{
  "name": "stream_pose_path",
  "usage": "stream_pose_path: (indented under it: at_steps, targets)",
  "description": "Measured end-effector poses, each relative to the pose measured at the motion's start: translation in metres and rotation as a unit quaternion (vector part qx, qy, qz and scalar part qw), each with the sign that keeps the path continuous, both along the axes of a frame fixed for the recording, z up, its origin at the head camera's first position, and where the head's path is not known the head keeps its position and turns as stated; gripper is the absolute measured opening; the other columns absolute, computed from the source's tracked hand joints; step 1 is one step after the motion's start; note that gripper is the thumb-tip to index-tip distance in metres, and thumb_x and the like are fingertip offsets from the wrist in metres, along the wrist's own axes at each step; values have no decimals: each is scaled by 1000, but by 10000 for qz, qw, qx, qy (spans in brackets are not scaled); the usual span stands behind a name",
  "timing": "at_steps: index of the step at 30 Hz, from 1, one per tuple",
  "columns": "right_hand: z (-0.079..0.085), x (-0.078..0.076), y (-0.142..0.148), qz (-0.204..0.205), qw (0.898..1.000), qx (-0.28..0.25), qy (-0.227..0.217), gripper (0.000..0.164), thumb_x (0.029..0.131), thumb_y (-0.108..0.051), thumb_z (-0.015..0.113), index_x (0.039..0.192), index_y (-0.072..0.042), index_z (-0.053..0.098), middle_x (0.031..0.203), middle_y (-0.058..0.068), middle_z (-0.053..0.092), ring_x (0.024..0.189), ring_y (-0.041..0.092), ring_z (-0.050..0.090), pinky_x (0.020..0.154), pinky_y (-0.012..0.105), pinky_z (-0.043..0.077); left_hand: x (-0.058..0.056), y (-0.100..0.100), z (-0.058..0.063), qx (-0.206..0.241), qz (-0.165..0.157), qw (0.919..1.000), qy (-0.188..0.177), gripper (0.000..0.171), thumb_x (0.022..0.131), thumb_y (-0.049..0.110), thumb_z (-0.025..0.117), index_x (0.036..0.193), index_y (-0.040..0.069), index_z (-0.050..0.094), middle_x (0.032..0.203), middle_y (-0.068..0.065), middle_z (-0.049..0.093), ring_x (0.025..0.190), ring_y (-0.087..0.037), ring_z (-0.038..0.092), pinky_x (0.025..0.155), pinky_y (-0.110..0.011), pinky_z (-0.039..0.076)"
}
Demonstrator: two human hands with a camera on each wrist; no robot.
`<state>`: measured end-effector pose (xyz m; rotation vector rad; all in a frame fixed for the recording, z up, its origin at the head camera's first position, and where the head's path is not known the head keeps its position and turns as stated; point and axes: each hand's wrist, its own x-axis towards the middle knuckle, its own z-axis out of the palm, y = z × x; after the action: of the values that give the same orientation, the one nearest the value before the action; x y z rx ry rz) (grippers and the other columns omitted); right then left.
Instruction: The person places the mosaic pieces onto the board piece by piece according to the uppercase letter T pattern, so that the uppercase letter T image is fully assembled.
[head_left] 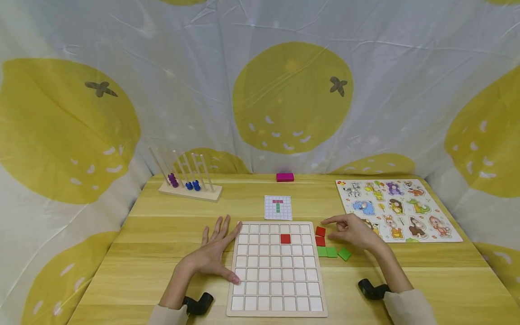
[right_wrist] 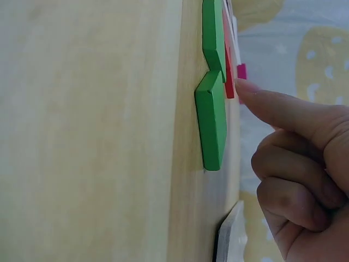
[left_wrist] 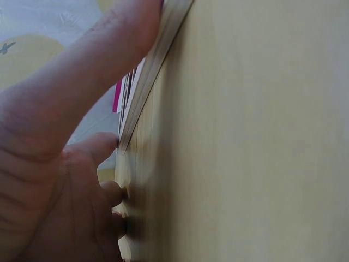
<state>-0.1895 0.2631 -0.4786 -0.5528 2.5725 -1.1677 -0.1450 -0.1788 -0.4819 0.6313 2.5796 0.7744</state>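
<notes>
A wooden grid board (head_left: 264, 274) lies flat in the head view, with one red square tile (head_left: 285, 239) in its second row from the top. My left hand (head_left: 211, 256) spreads its fingers along the board's left edge; thumb and index touch the rim. To the board's right are two loose red tiles (head_left: 320, 231) and several green tiles (head_left: 344, 254). Over the red tiles hovers my right hand (head_left: 354, 231), index and thumb extended and apart, holding nothing. In the right wrist view its thumb is near a red tile (right_wrist: 229, 71), beyond a green tile (right_wrist: 211, 123).
Behind the board lies a card (head_left: 270, 214) printed with a red and green T on a grid. A magenta block (head_left: 285, 177) is farther back. A peg stand with beads (head_left: 195, 193) stands back left, an animal puzzle board (head_left: 382, 219) lies right.
</notes>
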Motion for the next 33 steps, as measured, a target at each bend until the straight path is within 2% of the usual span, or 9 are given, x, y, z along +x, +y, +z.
stream_pose_path:
  at_steps: [9, 25, 33]
  targets:
    - [3, -5, -4, 222, 9995, -1, -204, 34, 90, -9, 79, 123, -2, 74, 63, -7, 26, 57, 4, 24, 63, 22, 34, 1, 1, -2, 103, 0, 9999, -21, 145, 60, 53, 97, 167, 13, 9, 170, -28, -18, 156, -51, -21, 118, -76, -18]
    - [0, -9, -6, 187, 9993, 76, -303, 33, 88, -6, 79, 121, -2, 75, 63, -6, 27, 58, 5, 25, 59, 22, 30, 1, 0, -2, 89, 38, 9999, -36, 145, 60, 53, 97, 167, 14, 8, 170, -27, -18, 156, -49, -22, 119, -75, -18]
    - [2, -10, -9, 180, 9992, 7, -360, 33, 88, -3, 79, 120, 0, 74, 63, -5, 28, 58, 6, 27, 61, 22, 33, 0, -1, -2, 18, 1, 10000, 23, 145, 60, 54, 97, 167, 14, 8, 170, -27, -18, 156, -50, -21, 119, -75, -18]
